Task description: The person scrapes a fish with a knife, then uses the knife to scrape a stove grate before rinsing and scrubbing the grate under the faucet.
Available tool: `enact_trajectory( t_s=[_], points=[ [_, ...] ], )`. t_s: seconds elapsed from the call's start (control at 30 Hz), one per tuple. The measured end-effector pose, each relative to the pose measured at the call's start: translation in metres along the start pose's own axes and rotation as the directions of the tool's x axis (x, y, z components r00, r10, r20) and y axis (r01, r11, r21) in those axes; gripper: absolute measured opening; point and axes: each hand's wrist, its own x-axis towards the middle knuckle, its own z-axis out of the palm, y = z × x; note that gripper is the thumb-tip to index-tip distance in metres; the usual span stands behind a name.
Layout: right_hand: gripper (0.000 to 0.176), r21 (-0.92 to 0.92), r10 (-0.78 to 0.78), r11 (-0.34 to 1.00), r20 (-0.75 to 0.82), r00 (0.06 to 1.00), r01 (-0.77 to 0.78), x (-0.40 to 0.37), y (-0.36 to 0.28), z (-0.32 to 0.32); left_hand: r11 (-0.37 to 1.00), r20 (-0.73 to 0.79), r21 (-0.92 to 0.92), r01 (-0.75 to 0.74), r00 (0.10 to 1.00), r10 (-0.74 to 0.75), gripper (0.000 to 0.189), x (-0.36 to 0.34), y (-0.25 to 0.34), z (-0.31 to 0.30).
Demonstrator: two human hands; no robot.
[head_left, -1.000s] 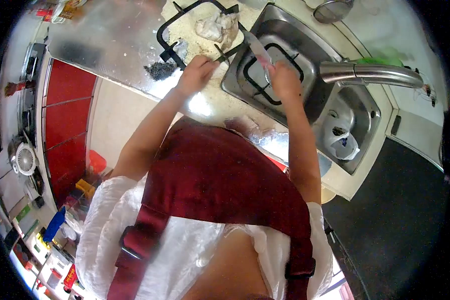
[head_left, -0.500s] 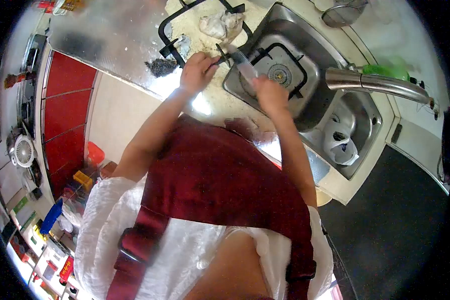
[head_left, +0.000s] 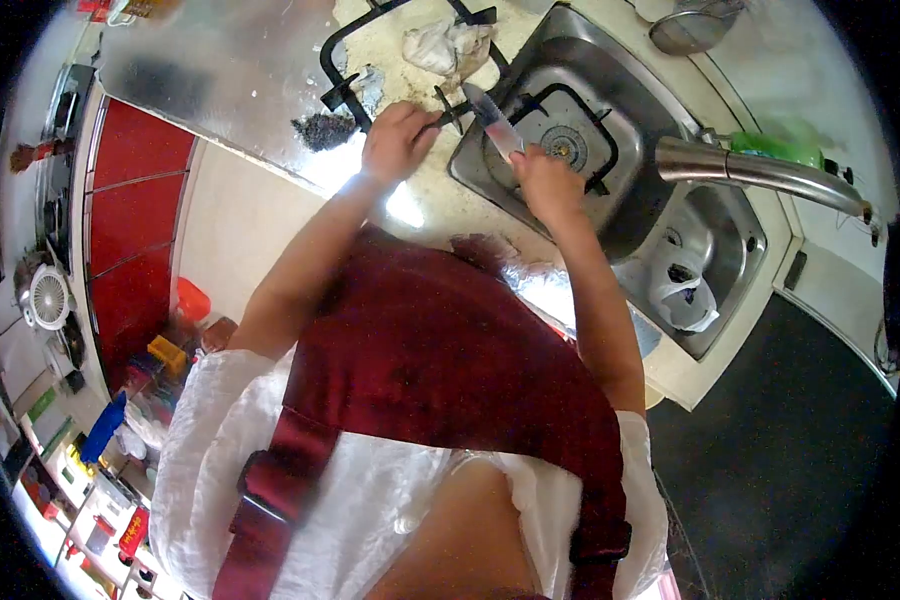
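Note:
My left hand [head_left: 400, 143] is closed on the near corner of a black pot stand [head_left: 332, 60], which lies on the pale counter beside the sink. My right hand [head_left: 550, 185] grips a knife [head_left: 493, 119], its blade pointing up and left, with the tip close to a prong of the stand. A crumpled whitish cloth [head_left: 448, 48] lies within the stand's frame. Left of my left hand is a dark scouring pad [head_left: 324, 131]. A second black stand [head_left: 611, 150] sits in the large sink basin over the drain.
The metal faucet [head_left: 760, 170] reaches over the right side of the sink [head_left: 635, 110]. A white plastic bag [head_left: 686, 303] is in the small basin. A green bottle [head_left: 778, 148] and a strainer [head_left: 690, 32] are behind the sink. Red cabinet doors [head_left: 135, 200] stand at left.
The knife and my right hand have moved slightly right, and the blade now shows more sharply. My left hand stays at the stand's corner.

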Motion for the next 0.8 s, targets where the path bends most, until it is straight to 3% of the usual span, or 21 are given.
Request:
enact_trajectory(
  t_s=[0.13, 0.27, 0.47, 0.57, 0.8],
  points=[
    [0.042, -0.05, 0.004, 0.999, -0.062, 0.998, -0.008, 0.007, 0.014, 0.0, 0.999, 0.057, 0.041, 0.027, 0.998, -0.029, 0.025, -0.003, 0.0, -0.002],
    [0.042, -0.004, 0.023, 1.0, -0.028, 0.999, -0.023, -0.007, -0.005, 0.019, 1.0, 0.019, 0.01, 0.016, 1.0, -0.016, 0.023, -0.001, 0.0, 0.001],
    [0.039, -0.009, -0.113, 0.994, -0.031, 0.993, 0.113, -0.003, -0.002, 0.021, 1.0, -0.014, -0.009, 0.003, 1.0, -0.003, 0.021, 0.001, 0.002, 0.0],
    [0.038, 0.035, -0.021, 0.999, -0.108, 0.994, 0.024, 0.007, 0.01, 0.012, 1.0, 0.001, 0.0, 0.028, 1.0, -0.028, 0.02, 0.001, 0.002, -0.001],
    [0.037, -0.035, -0.114, 0.993, -0.051, 0.992, 0.112, -0.01, -0.006, 0.03, 1.0, -0.002, 0.017, 0.011, 1.0, -0.011, 0.019, 0.0, 0.002, 0.0]
  ],
)
